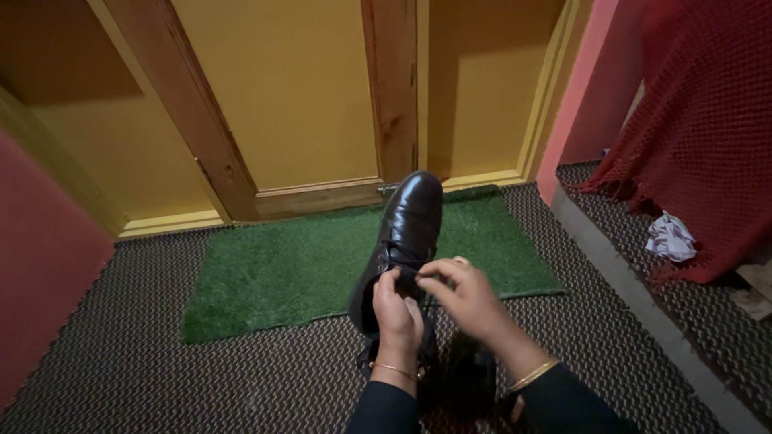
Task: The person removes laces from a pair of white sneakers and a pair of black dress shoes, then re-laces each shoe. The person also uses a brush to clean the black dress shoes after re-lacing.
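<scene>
A dark glossy leather lace-up shoe [412,217] points away from me, its toe over the green mat. My left hand [396,312] grips the shoe's laces near the tongue, fingers closed. My right hand [464,296] pinches a lace end just to the right of it, a ring on one finger. Both wrists wear thin gold bangles and dark sleeves. The shoe's heel is hidden behind my hands.
A green artificial-grass mat [281,269] lies on patterned dark carpet [121,362] before a yellow wooden door [281,88]. A red knitted cloth [700,120] hangs at right above a step, with a crumpled white paper [669,237] beneath it.
</scene>
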